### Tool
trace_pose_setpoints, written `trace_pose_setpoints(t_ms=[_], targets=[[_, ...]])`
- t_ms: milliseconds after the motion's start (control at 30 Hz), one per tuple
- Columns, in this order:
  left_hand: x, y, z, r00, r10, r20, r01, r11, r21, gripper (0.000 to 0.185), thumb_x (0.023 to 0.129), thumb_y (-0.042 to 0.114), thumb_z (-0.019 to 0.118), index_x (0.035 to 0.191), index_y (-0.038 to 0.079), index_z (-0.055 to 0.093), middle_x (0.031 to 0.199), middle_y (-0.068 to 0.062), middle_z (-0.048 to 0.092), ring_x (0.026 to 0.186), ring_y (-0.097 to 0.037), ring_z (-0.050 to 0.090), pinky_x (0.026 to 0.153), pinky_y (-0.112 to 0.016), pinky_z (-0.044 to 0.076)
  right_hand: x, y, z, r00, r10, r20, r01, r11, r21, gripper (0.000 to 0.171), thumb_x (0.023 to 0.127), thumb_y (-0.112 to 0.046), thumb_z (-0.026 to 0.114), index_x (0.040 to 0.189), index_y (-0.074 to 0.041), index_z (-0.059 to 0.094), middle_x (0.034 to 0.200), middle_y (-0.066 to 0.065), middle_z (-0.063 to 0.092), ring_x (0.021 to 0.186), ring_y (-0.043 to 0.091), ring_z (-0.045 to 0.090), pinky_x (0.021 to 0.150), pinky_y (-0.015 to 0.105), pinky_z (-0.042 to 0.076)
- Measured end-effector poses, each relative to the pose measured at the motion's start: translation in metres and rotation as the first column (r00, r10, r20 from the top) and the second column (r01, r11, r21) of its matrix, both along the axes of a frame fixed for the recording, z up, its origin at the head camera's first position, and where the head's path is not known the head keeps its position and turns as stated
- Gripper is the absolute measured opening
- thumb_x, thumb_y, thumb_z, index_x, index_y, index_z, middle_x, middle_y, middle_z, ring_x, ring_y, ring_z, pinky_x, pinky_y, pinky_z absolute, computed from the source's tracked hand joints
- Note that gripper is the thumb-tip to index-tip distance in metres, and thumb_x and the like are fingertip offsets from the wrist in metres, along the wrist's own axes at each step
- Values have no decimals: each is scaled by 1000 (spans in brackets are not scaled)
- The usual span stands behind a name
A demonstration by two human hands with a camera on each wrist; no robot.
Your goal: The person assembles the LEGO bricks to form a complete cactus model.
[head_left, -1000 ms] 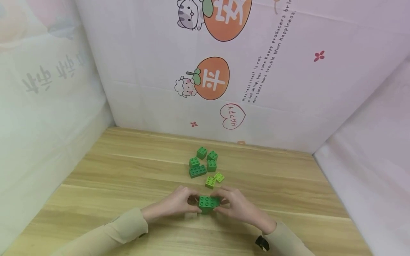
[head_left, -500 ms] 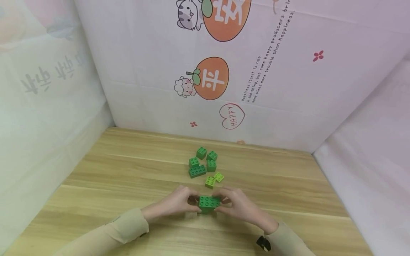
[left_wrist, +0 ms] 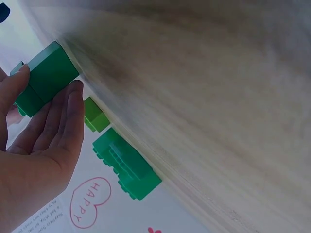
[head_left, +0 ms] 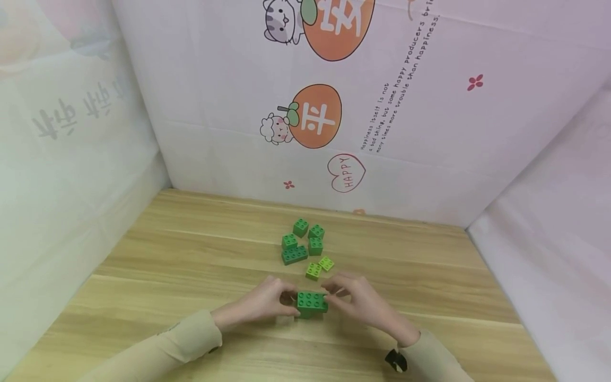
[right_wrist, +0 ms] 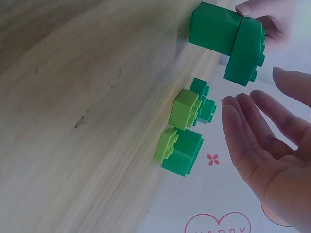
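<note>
Near the front of the table, a green long stud brick [right_wrist: 244, 52] sits on top of a narrower green block [right_wrist: 214, 28], and its right end juts past the block below. My left hand [head_left: 263, 301] holds this stack [head_left: 310, 302] by its left end; in the left wrist view the thumb lies on one side and the fingers along the other. Just off the overhanging end, my right hand [head_left: 361, 301] has its thumb and fingers spread, and a gap to the brick shows in the right wrist view [right_wrist: 274, 136].
Beyond the hands lie two lime bricks [head_left: 313, 271], one thinner than the other. Behind them are a dark green long brick [head_left: 295, 254] and several green square bricks [head_left: 315, 245]. White printed cloth [head_left: 229, 132] walls the wooden table [head_left: 200, 239] at the back and sides.
My right hand has let go of the stack's right end and drawn back slightly to the right, its fingers spreading. The left hand and the stack have stayed in place.
</note>
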State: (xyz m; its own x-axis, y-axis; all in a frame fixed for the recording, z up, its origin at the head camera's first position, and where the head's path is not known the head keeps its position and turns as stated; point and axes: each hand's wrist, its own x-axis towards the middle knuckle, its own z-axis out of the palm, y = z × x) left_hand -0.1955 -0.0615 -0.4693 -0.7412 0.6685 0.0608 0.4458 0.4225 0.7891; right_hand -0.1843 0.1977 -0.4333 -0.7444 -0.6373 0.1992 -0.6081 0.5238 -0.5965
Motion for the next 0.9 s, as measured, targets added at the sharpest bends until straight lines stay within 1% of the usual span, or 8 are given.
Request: trace_pose_setpoints(t_ms=[200, 367, 467, 633, 767, 900], targets=[[-1, 0, -1, 1000, 5, 1, -5, 1000, -1, 30, 83, 17, 80, 110, 6, 73, 104, -7, 77, 91, -11, 73, 77, -8, 54, -3, -1, 0, 1000, -22, 0, 22, 1000, -9, 22, 92, -9, 68, 113, -3, 67, 106, 14, 73, 91, 18, 72, 80, 25, 62], [-2, 0, -1, 1000, 10, 2, -10, 1000, -5, 31, 83, 17, 80, 111, 6, 73, 104, -7, 77, 91, -10, 73, 76, -8, 54, -6, -2, -2, 999, -48, -22, 47, 998, -37, 22, 90, -3, 68, 112, -5, 68, 106, 15, 73, 91, 20, 72, 78, 22, 61], [-2, 0, -1, 1000, 15, -5, -15, 1000, -12, 31, 82, 17, 80, 110, 6, 73, 104, -7, 77, 90, -8, 73, 76, -8, 54, -9, -3, -3, 997, -70, -25, 68, 996, -54, 21, 89, -1, 68, 111, -3, 68, 105, 16, 73, 91, 21, 72, 77, 20, 61], [-2, 0, -2, 1000, 14, -8, -14, 1000, -18, 30, 82, 18, 80, 109, 6, 73, 104, -7, 77, 89, -6, 72, 76, -9, 54, -16, -4, -7, 993, -120, 13, 121, 992, -46, 21, 90, -3, 68, 110, 0, 68, 106, 17, 73, 92, 23, 72, 76, 21, 61], [-1, 0, -2, 1000, 11, -16, -11, 1000, -17, 30, 83, 18, 80, 109, 6, 73, 103, -7, 77, 88, -5, 72, 76, -9, 55, -23, -4, -10, 986, -157, 46, 159, 987, -37, 20, 91, -5, 68, 111, -1, 68, 108, 16, 73, 94, 23, 72, 78, 22, 61], [-1, 0, -2, 1000, 8, -26, -9, 1000, -19, 30, 82, 17, 80, 109, 6, 73, 102, -6, 77, 86, -3, 71, 75, -9, 55, -28, -4, -14, 983, -173, 54, 175, 984, -43, 20, 91, -6, 68, 111, -1, 69, 108, 16, 73, 93, 24, 72, 77, 22, 61]])
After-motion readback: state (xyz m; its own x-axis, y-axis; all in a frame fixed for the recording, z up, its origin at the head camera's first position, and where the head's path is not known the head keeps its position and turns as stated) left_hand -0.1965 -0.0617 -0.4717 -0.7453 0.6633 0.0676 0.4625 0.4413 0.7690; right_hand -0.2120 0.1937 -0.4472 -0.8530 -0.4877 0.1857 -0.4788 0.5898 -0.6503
